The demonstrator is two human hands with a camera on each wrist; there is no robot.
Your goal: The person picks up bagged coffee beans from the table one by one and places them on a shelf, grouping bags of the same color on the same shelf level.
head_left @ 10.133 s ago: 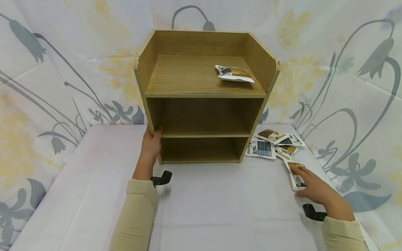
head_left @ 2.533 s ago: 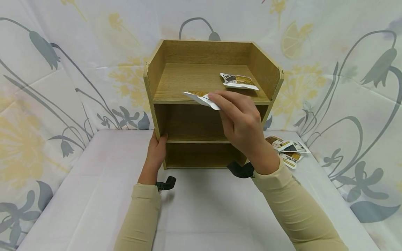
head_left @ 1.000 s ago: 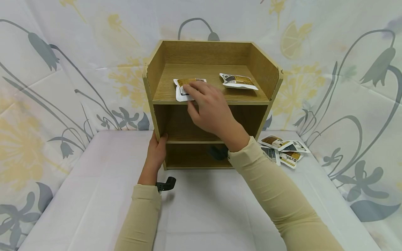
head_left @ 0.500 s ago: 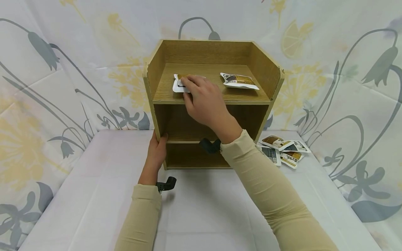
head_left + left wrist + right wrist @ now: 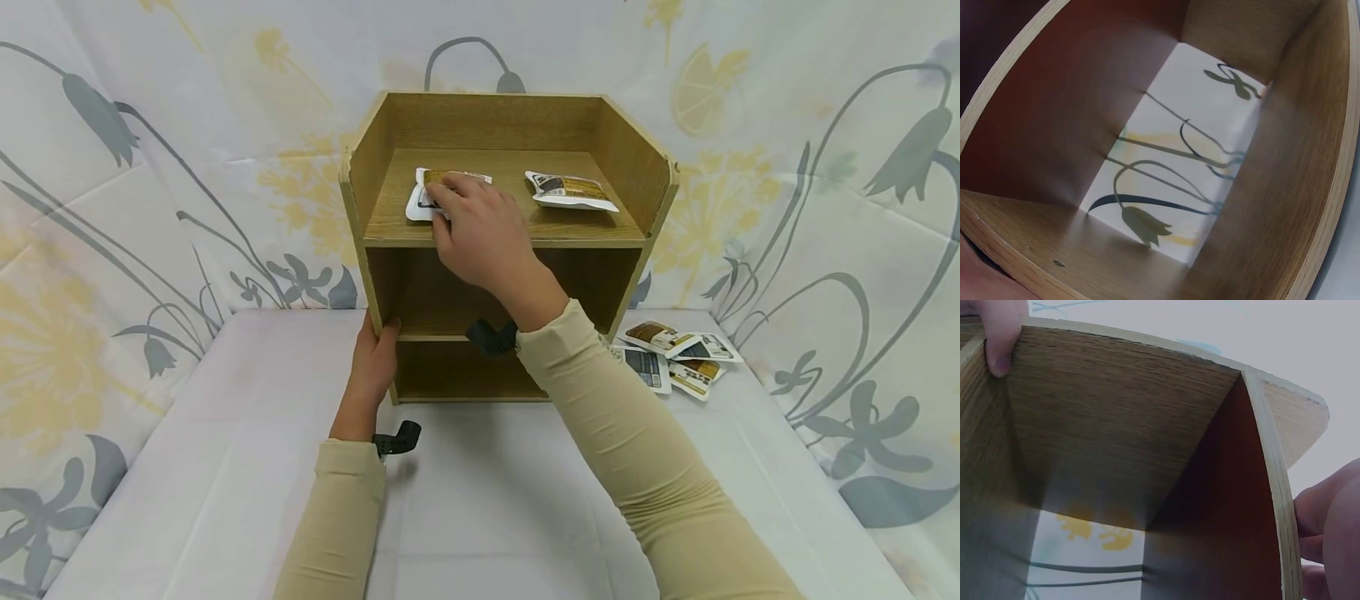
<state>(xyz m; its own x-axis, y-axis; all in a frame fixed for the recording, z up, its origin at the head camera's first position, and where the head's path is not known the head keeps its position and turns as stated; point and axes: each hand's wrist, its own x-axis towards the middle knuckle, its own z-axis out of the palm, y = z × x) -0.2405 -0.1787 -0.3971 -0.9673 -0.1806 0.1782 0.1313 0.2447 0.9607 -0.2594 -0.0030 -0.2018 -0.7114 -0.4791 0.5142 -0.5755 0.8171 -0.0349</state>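
While holding both arms over a white worktop [image 5: 480, 500], clasping the shelf [image 5: 495, 125] by its left side with a curled left grip [image 5: 372, 362], beside a pile [image 5: 660, 340] of packets at right; resting a relaxed right grip [image 5: 487, 237] on a packet [image 5: 419, 202] atop the shelf, left of another packet [image 5: 572, 192], before floral cloth [image 5: 225, 167].

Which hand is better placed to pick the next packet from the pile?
Probably the right hand, once it leaves its packet: the pile lies on that side, while the left hand grips the shelf at its left.
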